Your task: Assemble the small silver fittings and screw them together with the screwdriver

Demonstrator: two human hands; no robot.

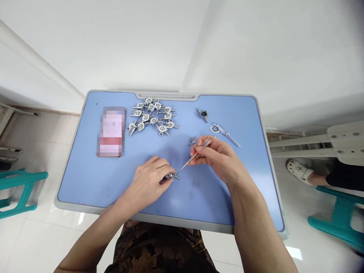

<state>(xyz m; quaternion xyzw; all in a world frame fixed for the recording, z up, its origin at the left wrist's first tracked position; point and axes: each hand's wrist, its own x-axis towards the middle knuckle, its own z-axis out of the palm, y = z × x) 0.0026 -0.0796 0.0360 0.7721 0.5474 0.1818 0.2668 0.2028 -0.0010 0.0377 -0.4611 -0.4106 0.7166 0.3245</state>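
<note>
My left hand is closed on a small metal valve at the front middle of the blue table, its fingers hiding part of it. In my right hand is a screwdriver with a clear handle, held at a slant. Its tip meets the right side of the valve or lies just beside it; I cannot tell whether it sits in a screw. Just behind my right fingers lies a small metal lever piece. Farther back rest an opened valve body with a dark round centre and a flat metal plate.
A pile of several similar valves lies at the back middle of the table. A phone with a blurred screen lies at the left. A second screwdriver is at the right. Green stools and another person's shoe are beside the table.
</note>
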